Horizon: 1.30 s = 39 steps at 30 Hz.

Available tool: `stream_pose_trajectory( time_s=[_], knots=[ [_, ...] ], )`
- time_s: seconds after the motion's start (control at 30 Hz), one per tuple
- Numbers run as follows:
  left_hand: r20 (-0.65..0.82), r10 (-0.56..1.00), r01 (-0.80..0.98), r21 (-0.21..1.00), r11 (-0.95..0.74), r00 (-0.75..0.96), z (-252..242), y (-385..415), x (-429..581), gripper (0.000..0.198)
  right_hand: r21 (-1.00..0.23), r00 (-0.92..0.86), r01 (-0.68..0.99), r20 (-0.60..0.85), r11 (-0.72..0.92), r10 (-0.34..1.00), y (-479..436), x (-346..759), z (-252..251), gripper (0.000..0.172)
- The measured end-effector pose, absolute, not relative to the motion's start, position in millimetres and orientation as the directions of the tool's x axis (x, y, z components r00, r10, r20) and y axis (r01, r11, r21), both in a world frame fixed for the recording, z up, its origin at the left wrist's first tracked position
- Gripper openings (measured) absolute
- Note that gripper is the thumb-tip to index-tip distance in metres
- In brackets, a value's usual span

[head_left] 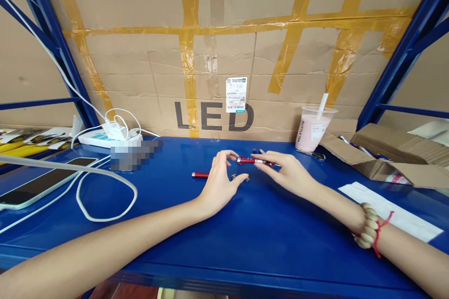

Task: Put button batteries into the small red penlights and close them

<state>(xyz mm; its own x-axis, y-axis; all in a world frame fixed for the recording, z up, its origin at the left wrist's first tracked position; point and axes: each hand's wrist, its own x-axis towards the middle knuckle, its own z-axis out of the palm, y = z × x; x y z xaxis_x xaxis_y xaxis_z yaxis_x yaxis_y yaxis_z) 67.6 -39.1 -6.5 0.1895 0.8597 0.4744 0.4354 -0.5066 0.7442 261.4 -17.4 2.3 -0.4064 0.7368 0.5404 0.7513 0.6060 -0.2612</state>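
Note:
My right hand [286,170] is closed, pinching a red pen-shaped tube [245,160] with a silver band between thumb and fingers. The tube lies roughly level and points left. My left hand [220,182] is just left of it, its thumb and fingers apart and curved, with nothing seen in its grasp. Small metal pieces [247,178] lie by the left thumb, too small to name. Another red tube [199,175] with a silver end rests on the table behind my left hand, which hides part of it. Other slim pen-like pieces [258,151] lie beyond the right fingers, partly covered.
On the blue table [245,243] a cup of pink drink [314,131] stands at the back right. Beside it are an open cardboard box [389,152] and a white paper [393,210]. A phone [45,184], a looping white cable [105,218] and a power strip [94,138] occupy the left.

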Motion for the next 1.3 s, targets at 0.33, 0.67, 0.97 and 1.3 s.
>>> stream_pose_trajectory(
  time_s=[0.33, 0.67, 0.97, 1.3],
  knots=[
    [0.49, 0.833, 0.539, 0.642, -0.545, 0.258, -2, -44, 69, 0.024, -0.102, -0.083, 0.983, 0.502, 0.154, 0.861, 2, 286, -3, 0.035],
    [0.443, 0.854, 0.707, 0.508, -0.491, 0.274, -6, -40, 63, 0.026, -0.031, -0.032, 0.998, 0.353, 0.046, 0.935, 13, 298, -6, 0.035],
    [0.084, 0.907, 0.872, 0.251, -0.42, 0.412, 26, -27, 35, 0.026, -0.007, -0.168, 0.978, 0.581, 0.211, 0.796, 2, 288, -2, 0.035],
    [0.015, 0.936, 0.935, 0.047, -0.353, 0.352, 40, -30, 27, 0.023, -0.487, 0.046, 0.777, 0.675, 0.398, 0.736, -6, 274, 10, 0.035]
  ],
)
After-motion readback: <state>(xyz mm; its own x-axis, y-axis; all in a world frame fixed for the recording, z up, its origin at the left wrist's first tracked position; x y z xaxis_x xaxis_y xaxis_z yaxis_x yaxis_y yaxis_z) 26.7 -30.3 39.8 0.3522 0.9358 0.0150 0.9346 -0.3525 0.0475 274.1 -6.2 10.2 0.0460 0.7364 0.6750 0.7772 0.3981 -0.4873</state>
